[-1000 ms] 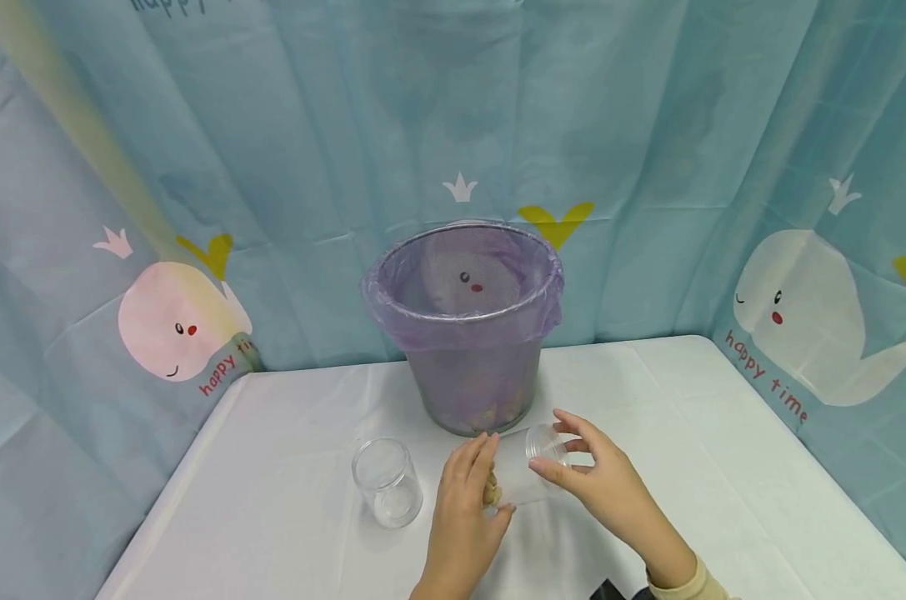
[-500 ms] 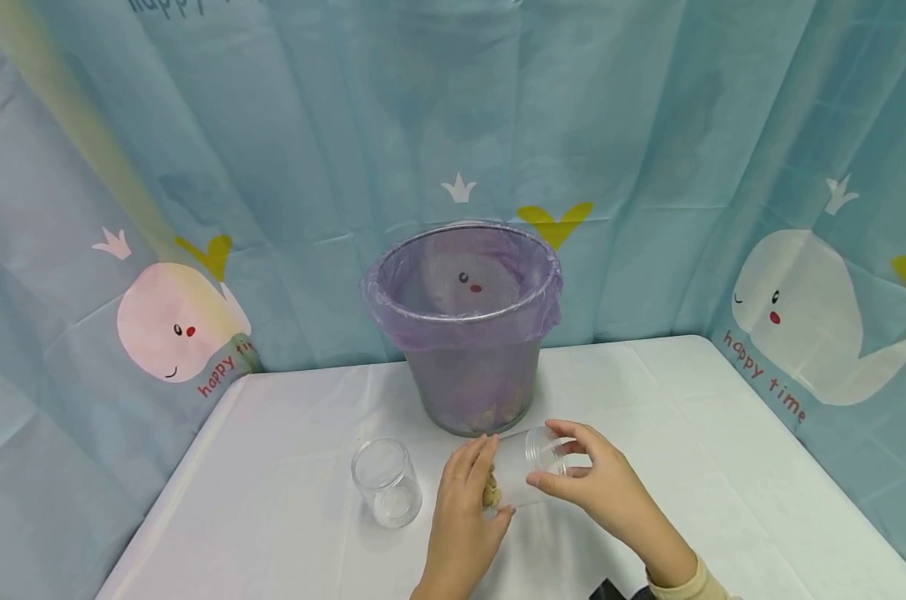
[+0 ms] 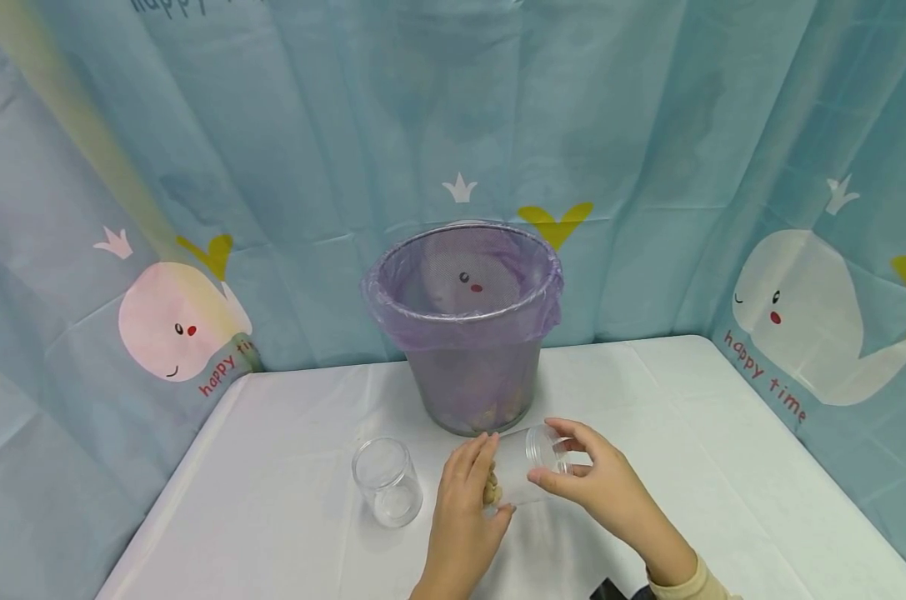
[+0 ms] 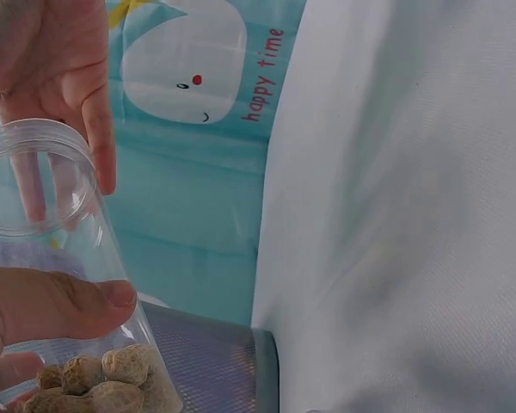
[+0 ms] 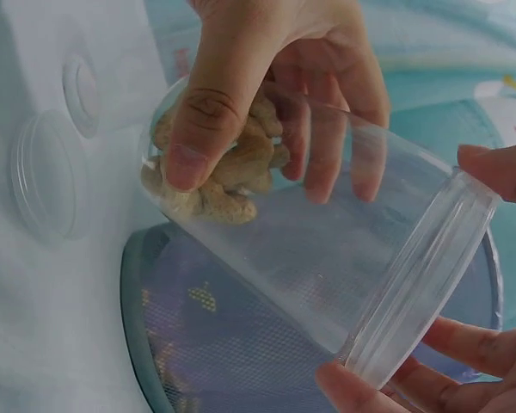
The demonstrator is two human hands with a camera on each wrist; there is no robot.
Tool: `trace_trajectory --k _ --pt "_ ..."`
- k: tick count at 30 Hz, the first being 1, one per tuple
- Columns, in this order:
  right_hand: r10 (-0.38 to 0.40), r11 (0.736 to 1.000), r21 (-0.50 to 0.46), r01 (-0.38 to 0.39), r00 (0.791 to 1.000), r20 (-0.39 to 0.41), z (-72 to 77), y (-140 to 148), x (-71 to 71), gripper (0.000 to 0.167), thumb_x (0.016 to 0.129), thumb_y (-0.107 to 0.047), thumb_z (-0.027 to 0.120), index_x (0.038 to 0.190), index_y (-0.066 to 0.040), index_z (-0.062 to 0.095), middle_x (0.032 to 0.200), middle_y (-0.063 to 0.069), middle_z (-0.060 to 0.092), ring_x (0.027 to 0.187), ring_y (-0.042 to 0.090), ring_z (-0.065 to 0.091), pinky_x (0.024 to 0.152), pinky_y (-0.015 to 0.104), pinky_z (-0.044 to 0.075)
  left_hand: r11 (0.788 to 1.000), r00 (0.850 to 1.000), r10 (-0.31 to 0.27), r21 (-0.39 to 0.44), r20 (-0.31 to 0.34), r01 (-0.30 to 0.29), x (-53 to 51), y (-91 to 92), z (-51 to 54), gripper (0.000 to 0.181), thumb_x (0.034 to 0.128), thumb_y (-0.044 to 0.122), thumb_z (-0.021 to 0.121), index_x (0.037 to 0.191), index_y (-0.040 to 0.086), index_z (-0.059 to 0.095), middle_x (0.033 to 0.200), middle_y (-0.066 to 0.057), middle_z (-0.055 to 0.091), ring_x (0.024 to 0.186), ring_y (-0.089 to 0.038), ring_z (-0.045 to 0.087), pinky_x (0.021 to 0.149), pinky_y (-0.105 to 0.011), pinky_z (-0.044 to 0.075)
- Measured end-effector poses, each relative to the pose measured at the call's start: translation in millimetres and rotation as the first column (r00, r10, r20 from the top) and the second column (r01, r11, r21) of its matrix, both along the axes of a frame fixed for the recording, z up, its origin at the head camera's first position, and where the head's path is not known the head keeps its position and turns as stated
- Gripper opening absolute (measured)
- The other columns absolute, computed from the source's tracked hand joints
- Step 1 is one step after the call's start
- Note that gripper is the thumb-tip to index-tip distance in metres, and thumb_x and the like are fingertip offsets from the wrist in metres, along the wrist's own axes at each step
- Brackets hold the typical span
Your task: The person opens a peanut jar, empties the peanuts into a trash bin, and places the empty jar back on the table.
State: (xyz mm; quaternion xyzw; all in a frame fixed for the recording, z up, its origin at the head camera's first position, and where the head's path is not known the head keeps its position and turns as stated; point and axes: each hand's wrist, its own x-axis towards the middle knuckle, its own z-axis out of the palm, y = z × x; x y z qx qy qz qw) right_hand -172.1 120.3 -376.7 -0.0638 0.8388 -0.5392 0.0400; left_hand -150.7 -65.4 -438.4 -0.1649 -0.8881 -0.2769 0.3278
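Note:
A clear plastic jar [image 3: 514, 475] lies tilted almost on its side between both hands, with several unshelled peanuts [image 5: 245, 163] gathered at its base end. My left hand [image 3: 463, 508] grips that end, its thumb across the wall and fingers wrapped behind. At the ribbed rim is my right hand [image 3: 595, 475], thumb on one side and fingers on the other. Whether a clear lid covers the mouth I cannot tell. A second clear jar [image 3: 388, 492] stands upright on the table to the left of my left hand.
A mesh bin [image 3: 475, 383] with a purple liner [image 3: 392, 329] stands just beyond the hands; yellowish bits [image 5: 168, 361] show through its lower wall. Blue printed curtain [image 3: 310, 167] hangs behind the white table [image 3: 272, 492]. A dark object [image 3: 608, 591] shows at the lower edge.
My right hand's fingers have shifted slightly round the jar's rim, mostly in the first half second. The jar has barely moved; the left hand stays as it was.

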Motion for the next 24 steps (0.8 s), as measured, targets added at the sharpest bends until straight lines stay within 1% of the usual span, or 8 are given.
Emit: trace_trajectory --k 5,9,13,15,16,20,22,24 --pt "0.012 1.000 0.000 -0.012 1.000 -0.014 0.5 1.2 1.3 0.073 0.081 -0.038 0.081 0.142 -0.012 0.051 0.142 0.011 0.055 0.126 0.027 0.053 0.098 0.042 0.056 1.000 1.000 -0.001 -0.003 0.001 0.001 -0.3 -0.1 -0.2 0.110 0.0483 0.002 0.098 0.145 0.016 0.048 0.139 -0.006 0.056 0.125 -0.026 0.053 0.099 -0.045 0.055" --pt "-0.005 1.000 0.023 0.005 1.000 -0.024 0.9 1.1 1.6 0.076 0.084 -0.040 0.079 0.146 -0.012 0.046 0.144 0.013 0.052 0.127 0.030 0.052 0.098 0.046 0.056 1.000 1.000 -0.005 -0.009 -0.001 0.005 -1.4 -0.4 -0.1 0.109 0.0488 0.002 0.098 0.145 0.015 0.048 0.138 -0.007 0.057 0.126 -0.026 0.053 0.100 -0.044 0.055" --pt "-0.032 0.998 0.055 0.031 0.999 0.005 0.5 0.5 1.3 0.076 0.081 -0.044 0.080 0.144 -0.014 0.049 0.141 0.010 0.056 0.123 0.028 0.056 0.087 0.041 0.059 1.000 1.000 -0.006 -0.014 -0.003 0.006 -2.2 -0.2 -0.3 0.109 0.0488 0.003 0.098 0.145 0.015 0.048 0.138 -0.008 0.057 0.126 -0.026 0.053 0.101 -0.044 0.054" --pt "-0.029 0.999 0.045 0.028 0.999 0.018 0.3 0.3 1.2 0.075 0.080 -0.043 0.081 0.142 -0.015 0.051 0.138 0.010 0.057 0.120 0.027 0.057 0.086 0.040 0.059 1.000 1.000 -0.003 -0.015 0.000 0.003 -2.2 0.0 -0.6 0.108 0.0490 0.003 0.098 0.145 0.015 0.049 0.138 -0.007 0.056 0.127 -0.026 0.053 0.102 -0.043 0.054" --pt "-0.024 0.999 0.037 0.024 0.999 0.020 0.3 0.3 1.2 0.075 0.079 -0.042 0.082 0.142 -0.014 0.051 0.138 0.010 0.058 0.119 0.026 0.057 0.086 0.039 0.059 1.000 1.000 0.001 -0.017 0.002 -0.001 -2.0 0.0 -0.8 0.108 0.0489 0.004 0.098 0.145 0.015 0.049 0.139 -0.006 0.056 0.127 -0.026 0.053 0.102 -0.043 0.054" --pt "0.010 1.000 -0.003 -0.010 1.000 0.007 0.5 0.7 2.2 0.074 0.080 -0.037 0.082 0.142 -0.011 0.051 0.139 0.012 0.056 0.119 0.025 0.057 0.095 0.042 0.058 1.000 1.000 0.003 -0.013 0.020 -0.003 -1.0 -0.2 -1.4 0.106 0.0499 0.005 0.098 0.144 0.015 0.050 0.139 -0.005 0.056 0.127 -0.025 0.052 0.103 -0.042 0.054" --pt "0.017 1.000 -0.008 -0.017 1.000 0.000 0.5 1.0 2.7 0.074 0.080 -0.036 0.082 0.142 -0.011 0.050 0.140 0.013 0.055 0.119 0.025 0.057 0.096 0.042 0.057 1.000 1.000 0.002 -0.012 0.030 -0.002 -0.6 -0.4 -1.6 0.106 0.0504 0.005 0.098 0.144 0.015 0.049 0.139 -0.006 0.056 0.128 -0.026 0.053 0.103 -0.043 0.054" --pt "0.009 1.000 -0.001 -0.009 1.000 0.003 0.1 0.8 2.4 0.076 0.081 -0.038 0.082 0.144 -0.011 0.049 0.142 0.012 0.053 0.122 0.027 0.056 0.094 0.043 0.058 1.000 0.999 -0.001 -0.009 0.037 0.001 -0.3 -0.4 -1.4 0.106 0.0510 0.005 0.098 0.144 0.015 0.049 0.139 -0.006 0.056 0.128 -0.026 0.053 0.104 -0.044 0.053"
